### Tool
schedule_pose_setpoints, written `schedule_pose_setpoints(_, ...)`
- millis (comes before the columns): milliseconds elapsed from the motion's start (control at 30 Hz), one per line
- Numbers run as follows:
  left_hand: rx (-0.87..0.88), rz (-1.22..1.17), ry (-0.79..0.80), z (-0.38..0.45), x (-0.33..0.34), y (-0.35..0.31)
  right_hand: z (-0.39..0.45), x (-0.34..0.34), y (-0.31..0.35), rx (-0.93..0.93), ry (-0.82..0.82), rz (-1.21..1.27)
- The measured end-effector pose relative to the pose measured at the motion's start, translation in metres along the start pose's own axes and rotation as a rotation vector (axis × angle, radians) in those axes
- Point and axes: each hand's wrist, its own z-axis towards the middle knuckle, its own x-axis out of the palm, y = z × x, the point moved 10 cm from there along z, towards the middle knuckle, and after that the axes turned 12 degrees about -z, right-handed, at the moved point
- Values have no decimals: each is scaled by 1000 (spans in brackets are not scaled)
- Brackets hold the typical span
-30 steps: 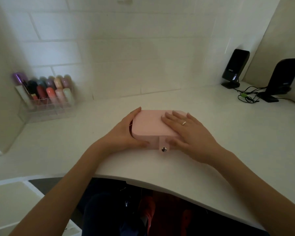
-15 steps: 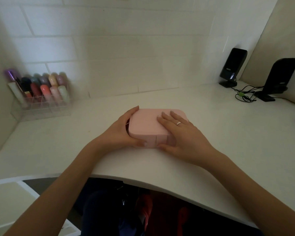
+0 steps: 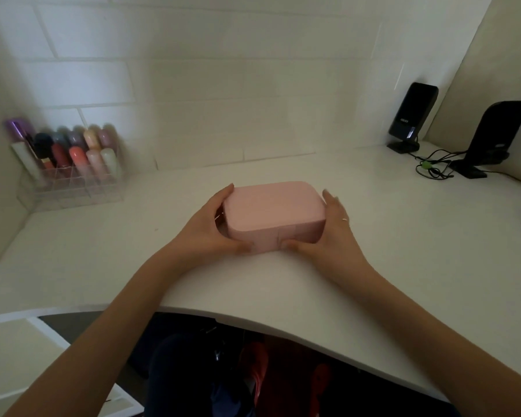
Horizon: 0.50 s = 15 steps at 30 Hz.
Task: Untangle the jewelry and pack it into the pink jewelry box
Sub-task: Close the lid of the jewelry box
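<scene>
The pink jewelry box (image 3: 272, 210) lies closed on the white surface (image 3: 373, 251), with its long axis running left to right across my view and its front wall, bearing the closure tab (image 3: 271, 240), turned toward me. My left hand (image 3: 206, 230) cups the box's left end, fingers curved round the far corner and thumb laid along the front wall just left of the tab. My right hand (image 3: 333, 233) holds the right end likewise, fingers up the side wall and thumb on the front wall just right of the tab; a thin ring (image 3: 345, 219) shows on one finger. Both grips thus grasp the box, neither nearer than the other, and the tab sits between the two thumbs, which I judge the opening move depends on. The box is a rounded rectangular case, matte, smooth and apparently leatherette-skinned. No jewelry is visible outside it. Well to the left of the box stands a clear acrylic organizer (image 3: 69, 188) of rounded, glossy tubes; far to its right stand two dark speakers (image 3: 411, 115) with tangled cables (image 3: 433, 168).
</scene>
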Motion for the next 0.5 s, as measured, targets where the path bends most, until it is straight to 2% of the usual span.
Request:
schedule_pose_setpoints(100,14,72,-21,-7,-10,-2,11,9,1,-52,37,-11)
schedule_pose_setpoints(233,164,484,-108,-11,-29,-15,31,21,25,-85,-29,14)
schedule_pose_setpoints(367,311,737,-207,-2,-65,-26,62,54,64,-145,-36,-68)
schedule_pose_setpoints(500,241,961,-251,16,-112,-20,92,87,97,-205,-20,-163)
